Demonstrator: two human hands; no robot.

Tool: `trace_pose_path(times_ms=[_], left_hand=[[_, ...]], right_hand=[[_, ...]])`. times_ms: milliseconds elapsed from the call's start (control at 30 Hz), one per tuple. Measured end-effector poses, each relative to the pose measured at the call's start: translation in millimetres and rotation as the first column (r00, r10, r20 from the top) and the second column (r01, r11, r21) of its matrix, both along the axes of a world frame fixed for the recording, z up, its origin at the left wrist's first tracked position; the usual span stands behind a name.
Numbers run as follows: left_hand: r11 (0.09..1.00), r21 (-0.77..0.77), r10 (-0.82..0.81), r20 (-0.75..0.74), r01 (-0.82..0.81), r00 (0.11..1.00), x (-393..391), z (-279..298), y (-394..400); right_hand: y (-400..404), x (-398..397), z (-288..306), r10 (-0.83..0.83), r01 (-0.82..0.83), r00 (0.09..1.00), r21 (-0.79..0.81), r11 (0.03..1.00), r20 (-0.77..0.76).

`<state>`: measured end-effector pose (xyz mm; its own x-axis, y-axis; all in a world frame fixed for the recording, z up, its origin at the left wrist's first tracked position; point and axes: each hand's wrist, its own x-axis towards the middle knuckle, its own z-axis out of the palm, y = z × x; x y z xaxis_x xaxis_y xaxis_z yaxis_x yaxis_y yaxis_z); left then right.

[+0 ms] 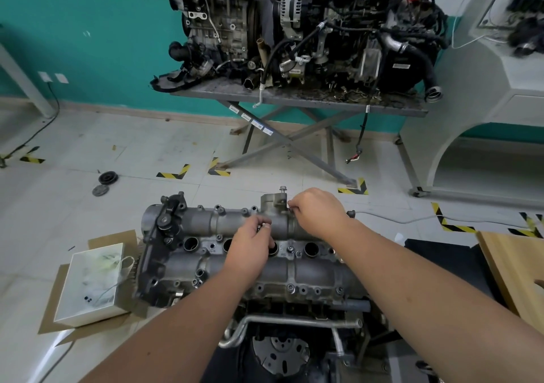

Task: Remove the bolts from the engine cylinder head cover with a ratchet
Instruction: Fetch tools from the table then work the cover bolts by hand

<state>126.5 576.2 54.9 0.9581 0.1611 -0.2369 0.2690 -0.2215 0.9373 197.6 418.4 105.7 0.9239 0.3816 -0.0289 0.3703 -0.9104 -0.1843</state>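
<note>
Both hands work on the far rail of the cover [244, 253], which lies crosswise in front of the person, its long axis running left to right. Right hand [316, 212] reaches to the raised bracket [273, 203] at the far edge, fingers curled and pinching something small at its side; it looks like a loosened bolt, though the thing itself is too small to name surely. Left hand [250, 241] rests over the middle of the cover, fingers curled round a small dark piece, perhaps a bolt or socket; I cannot tell which. No ratchet shows in either hand. One bolt [283, 190] stands proud on top of the bracket, just beyond and left of the right hand's fingertips, so the right hand is the nearer one for it. More bolts sit along the near flange [290, 288], close under the forearms, and a box [91, 282] on cardboard lies left of the cover, likely the place for removed bolts.
</note>
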Motion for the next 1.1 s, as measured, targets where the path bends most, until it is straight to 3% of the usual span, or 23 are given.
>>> trace_pose_path(times_ms=[167, 333, 633, 800, 1100], left_hand=[[1.000, 0.013, -0.005, -0.007, 0.006, 1.000, -1.0, -1.6, 1.4], [1.000, -0.007, -0.009, -0.032, 0.009, 0.999, 2.5, -2.9, 1.9], [0.999, -0.036, -0.029, -0.038, 0.028, 0.999, 2.2, -4.9, 3.2], [0.999, -0.042, -0.034, -0.042, 0.032, 0.999, 4.9, -7.2, 3.9], [0.999, -0.037, -0.039, -0.038, 0.037, 0.999, 6.0, -6.7, 4.6]], right_hand=[[2.6, 2.2, 3.1, 0.014, -0.017, 0.998, -0.040, 0.999, -0.058], [0.9, 3.9, -0.7, 0.008, -0.006, 0.999, -0.041, 0.999, 0.035], [-0.3, 14.1, 0.7, -0.005, 0.004, 0.998, -0.022, 1.000, -0.059], [-1.2, 23.8, 1.5, 0.011, -0.026, 0.988, -0.092, 0.995, -0.155], [10.9, 27.0, -2.1, 0.076, -0.076, 0.997, -0.332, 0.940, -0.012]])
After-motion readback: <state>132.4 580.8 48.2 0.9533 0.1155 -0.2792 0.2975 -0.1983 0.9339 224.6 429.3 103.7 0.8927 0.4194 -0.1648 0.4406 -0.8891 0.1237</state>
